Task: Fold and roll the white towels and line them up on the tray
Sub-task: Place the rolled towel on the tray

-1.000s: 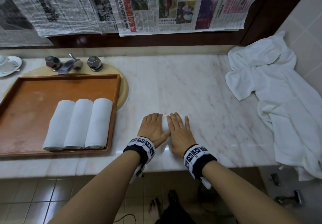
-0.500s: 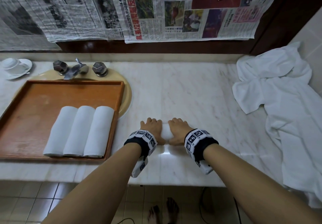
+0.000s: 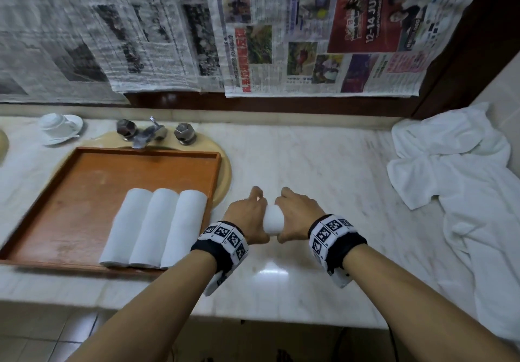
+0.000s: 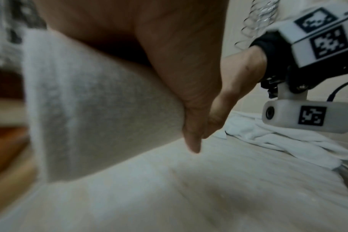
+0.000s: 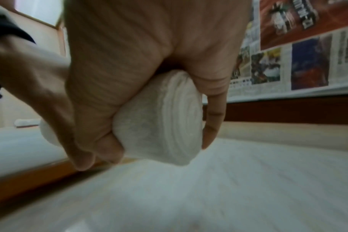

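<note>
A rolled white towel (image 3: 273,219) is held above the marble counter (image 3: 323,170) between both hands. My left hand (image 3: 247,215) grips its left end and my right hand (image 3: 298,218) grips its right end. The right wrist view shows the roll's spiral end (image 5: 169,119) with fingers curled round it. In the left wrist view the roll (image 4: 93,113) hangs clear of the counter under my palm. Three rolled towels (image 3: 154,228) lie side by side on the wooden tray (image 3: 84,187) to the left.
A heap of unfolded white towels (image 3: 464,193) lies at the right end of the counter. A tap with two knobs (image 3: 152,133) stands behind the tray, a cup on a saucer (image 3: 60,126) at the far left. Newspaper (image 3: 253,29) covers the wall.
My hands went from lying flat on the towel roll to curling round its ends. The roll has come up off the counter and shifted slightly toward the tray.
</note>
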